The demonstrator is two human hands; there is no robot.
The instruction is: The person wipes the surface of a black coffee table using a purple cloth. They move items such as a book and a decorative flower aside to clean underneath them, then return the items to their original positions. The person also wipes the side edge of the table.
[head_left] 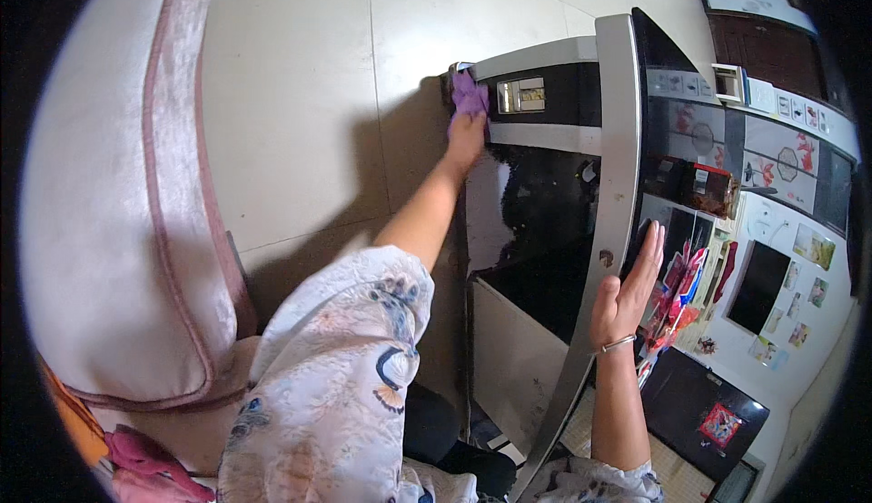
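My left hand reaches far forward, closed round a crumpled purple cloth. It presses the cloth against the far corner of a low black and silver-grey table, beside a small window-like panel in its side. My right hand, with a bangle on the wrist, lies on the table's upper edge. Its fingers are stretched out and it holds nothing. Below the edge, the glossy black side panel shows reflections and pale marks. The cloth hides most of the left fingertips.
A pinkish plush sofa stands along the left. Colourful packets and a dark red box sit on the tabletop near my right hand. Pale floor tiles lie between sofa and table. A pink cloth is at lower left.
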